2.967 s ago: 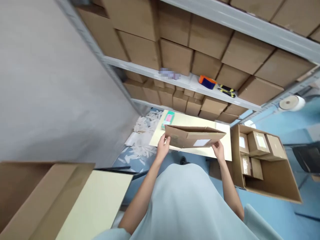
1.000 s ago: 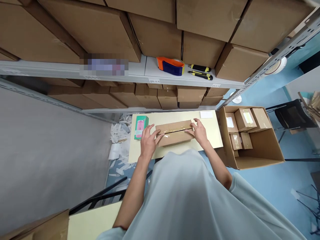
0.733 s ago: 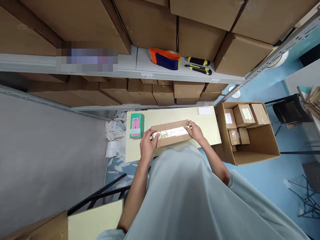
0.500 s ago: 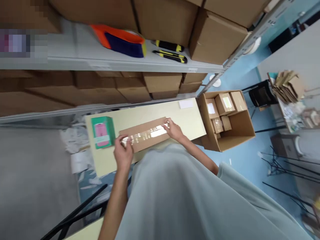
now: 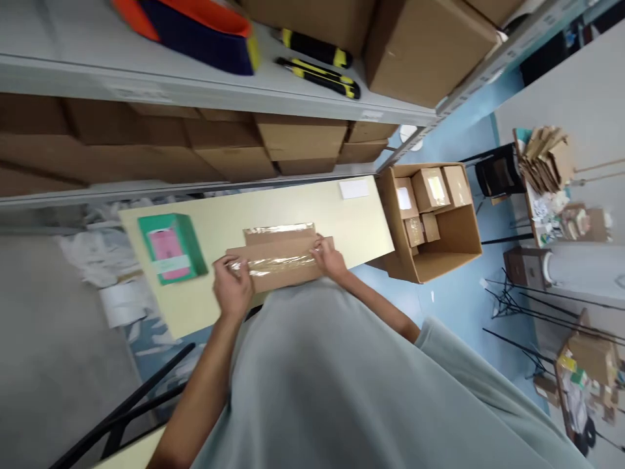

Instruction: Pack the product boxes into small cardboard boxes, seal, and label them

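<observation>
The left hand (image 5: 233, 286) and right hand (image 5: 331, 257) hold a brown box (image 5: 279, 253) by its ends.
Both are curled tight on it. The brown box has shiny tape (image 5: 280, 265) and is at the middle of the near edge of the surface (image 5: 215, 221). A green box (image 5: 170, 249) sits by the left edge; white paper (image 5: 353, 189) lies near the far right corner.
</observation>
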### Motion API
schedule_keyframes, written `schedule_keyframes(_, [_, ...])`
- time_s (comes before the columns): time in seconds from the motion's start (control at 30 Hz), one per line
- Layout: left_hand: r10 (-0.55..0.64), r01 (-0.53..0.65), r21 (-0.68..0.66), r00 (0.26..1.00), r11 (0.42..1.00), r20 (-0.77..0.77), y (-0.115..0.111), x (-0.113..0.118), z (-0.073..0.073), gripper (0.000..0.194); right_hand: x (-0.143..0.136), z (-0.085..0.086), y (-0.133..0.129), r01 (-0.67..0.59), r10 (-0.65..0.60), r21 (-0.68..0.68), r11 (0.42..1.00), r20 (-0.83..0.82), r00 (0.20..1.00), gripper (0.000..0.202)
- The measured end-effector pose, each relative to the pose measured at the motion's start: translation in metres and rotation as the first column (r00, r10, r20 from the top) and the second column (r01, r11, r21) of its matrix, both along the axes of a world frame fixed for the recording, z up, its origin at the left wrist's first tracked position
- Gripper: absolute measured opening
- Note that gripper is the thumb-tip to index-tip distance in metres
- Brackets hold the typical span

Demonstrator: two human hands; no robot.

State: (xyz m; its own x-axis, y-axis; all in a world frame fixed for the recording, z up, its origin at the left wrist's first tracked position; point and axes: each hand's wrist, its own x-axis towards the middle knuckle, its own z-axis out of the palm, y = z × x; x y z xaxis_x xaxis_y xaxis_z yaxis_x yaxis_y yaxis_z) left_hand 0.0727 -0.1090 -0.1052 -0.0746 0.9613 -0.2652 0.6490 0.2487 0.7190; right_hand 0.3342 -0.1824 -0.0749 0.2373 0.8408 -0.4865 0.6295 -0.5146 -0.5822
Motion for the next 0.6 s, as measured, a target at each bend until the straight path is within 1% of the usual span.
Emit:
schedule_keyframes(0.1, [-0.014,0.01,0.039,0.993,0.999,0.118,0.0,0.002,-0.002,0.031,0.004,0.003,0.014,-0.006,0.006,0.014,1.0,0.046,0.999,0.02])
schedule_keyframes(0.17, [-0.021,0.011,0.066,0.988,0.998,0.153,0.002,0.001,-0.003,0.029,0.005,0.004,0.02,-0.023,0.02,0.038,0.999,0.087,0.996,0.022])
schedule_keyframes(0.23, [-0.065,0.05,0.082,0.98,0.995,0.188,0.004,-0.003,-0.003,0.027,0.005,0.005,0.02,-0.048,0.038,0.073,0.996,0.134,0.99,0.023])
schedule_keyframes(0.3, [-0.141,0.121,0.096,0.962,0.988,0.234,0.006,-0.011,-0.003,0.027,0.003,0.009,0.017,-0.074,0.054,0.094,0.993,0.198,0.979,0.025])
schedule_keyframes(0.37, [-0.224,0.202,0.105,0.93,0.974,0.292,0.006,-0.024,-0.003,0.03,0.001,0.013,0.014,-0.105,0.076,0.098,0.99,0.268,0.96,0.028])
schedule_keyframes(0.43, [-0.263,0.242,0.102,0.896,0.965,0.359,0.006,-0.039,-0.004,0.037,-0.003,0.018,0.014,-0.14,0.098,0.103,0.985,0.339,0.936,0.032])
schedule_keyframes(0.5, [-0.233,0.216,0.089,0.879,0.972,0.416,0.006,-0.055,-0.008,0.045,-0.009,0.024,0.016,-0.17,0.109,0.12,0.978,0.402,0.909,0.037])
schedule_keyframes(0.6, [-0.138,0.119,0.07,0.88,0.99,0.454,0.011,-0.077,-0.014,0.052,-0.019,0.033,0.02,-0.19,0.095,0.162,0.968,0.466,0.88,0.043])
